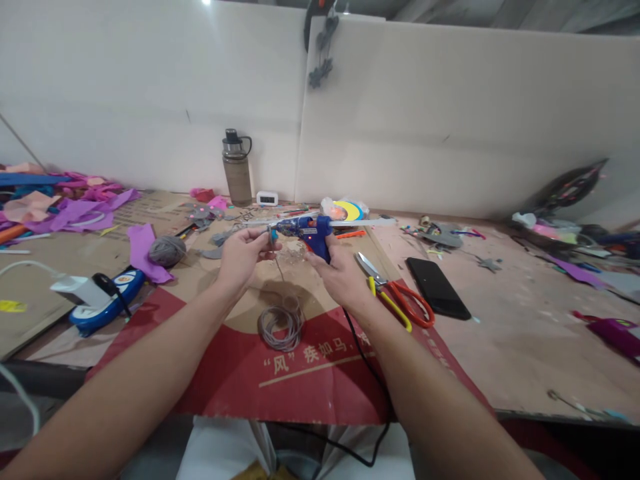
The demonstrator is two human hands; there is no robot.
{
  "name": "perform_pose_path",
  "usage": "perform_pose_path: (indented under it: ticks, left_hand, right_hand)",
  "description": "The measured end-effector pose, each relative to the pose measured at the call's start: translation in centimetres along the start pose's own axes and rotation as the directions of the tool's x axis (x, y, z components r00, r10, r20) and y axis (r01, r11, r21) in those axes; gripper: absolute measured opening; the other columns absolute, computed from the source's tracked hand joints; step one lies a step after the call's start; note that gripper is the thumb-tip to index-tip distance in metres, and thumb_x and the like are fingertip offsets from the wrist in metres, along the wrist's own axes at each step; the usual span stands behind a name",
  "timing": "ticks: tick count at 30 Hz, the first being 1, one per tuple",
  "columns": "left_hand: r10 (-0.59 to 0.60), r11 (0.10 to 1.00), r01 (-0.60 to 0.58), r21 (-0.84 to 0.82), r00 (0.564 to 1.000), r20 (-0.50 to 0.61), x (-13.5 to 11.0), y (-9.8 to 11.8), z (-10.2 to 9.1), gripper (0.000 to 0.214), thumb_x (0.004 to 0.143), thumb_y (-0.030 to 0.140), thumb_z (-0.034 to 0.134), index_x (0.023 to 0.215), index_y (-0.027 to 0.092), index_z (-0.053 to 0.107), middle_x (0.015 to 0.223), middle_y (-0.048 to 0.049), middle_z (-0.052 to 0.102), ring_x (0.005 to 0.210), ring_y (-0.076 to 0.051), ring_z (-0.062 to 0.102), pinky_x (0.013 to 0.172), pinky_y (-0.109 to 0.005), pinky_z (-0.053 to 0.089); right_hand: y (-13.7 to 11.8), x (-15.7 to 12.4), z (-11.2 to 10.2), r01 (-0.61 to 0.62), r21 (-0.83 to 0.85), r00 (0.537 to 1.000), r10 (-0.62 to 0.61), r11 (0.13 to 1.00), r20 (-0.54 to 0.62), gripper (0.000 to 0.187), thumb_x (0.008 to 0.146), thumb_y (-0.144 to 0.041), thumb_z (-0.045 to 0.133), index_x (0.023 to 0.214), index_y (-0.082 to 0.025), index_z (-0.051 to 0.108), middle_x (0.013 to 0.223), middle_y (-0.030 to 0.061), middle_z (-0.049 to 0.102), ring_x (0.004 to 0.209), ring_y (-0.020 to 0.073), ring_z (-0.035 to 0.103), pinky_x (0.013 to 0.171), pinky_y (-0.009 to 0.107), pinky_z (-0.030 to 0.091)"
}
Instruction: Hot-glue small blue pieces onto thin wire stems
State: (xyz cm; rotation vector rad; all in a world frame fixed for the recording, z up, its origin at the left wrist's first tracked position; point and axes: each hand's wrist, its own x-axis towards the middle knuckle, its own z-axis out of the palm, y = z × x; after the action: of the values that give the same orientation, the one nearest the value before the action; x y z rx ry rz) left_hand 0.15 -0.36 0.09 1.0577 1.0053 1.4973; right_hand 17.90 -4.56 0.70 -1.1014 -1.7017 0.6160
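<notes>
My right hand grips the handle of a blue hot glue gun, its nozzle pointing left and a white glue stick sticking out of its back. At the nozzle tip, my left hand pinches a small blue and grey piece, too small to make out fully. From this piece a grey cord runs down to a loose coil of grey cord lying on the red and brown cardboard sheet. The glue gun's black cable passes under my right forearm.
Red and yellow handled scissors and a black phone lie to the right. On the left are a grey yarn ball, a blue power strip and purple scraps. A bottle and small clock stand at the back.
</notes>
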Motion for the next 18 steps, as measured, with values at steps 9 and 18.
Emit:
perform_pose_path:
  ticks: [9,18]
  left_hand:
    - [-0.067,0.994,0.064,-0.088,0.997,-0.029,0.1,0.1,-0.1,0.021,0.064,0.023,0.073,0.076,0.014,0.059,0.073,-0.0042,0.067,0.064,-0.015,0.068,0.05,-0.021,0.047]
    - [0.142,0.962,-0.13,0.239,0.989,-0.034,-0.1,-0.3,-0.2,0.018,0.064,0.03,0.074,0.072,0.016,0.066,0.075,-0.002,0.066,0.066,-0.01,0.056,0.059,-0.022,0.041]
  right_hand:
    - [1.6,0.6,0.2,-0.216,0.497,0.97,0.242,0.841,0.012,0.026,0.075,-0.036,0.059,0.096,-0.023,0.052,0.077,-0.0019,0.06,0.051,0.0086,0.043,0.049,0.024,0.038]
    - [4.5,1.8,-0.6,-0.561,0.034,0.827,0.559,0.827,0.054,0.014,0.081,-0.03,0.053,0.088,-0.018,0.055,0.087,0.01,0.068,0.057,0.0139,0.056,0.057,0.028,0.044]
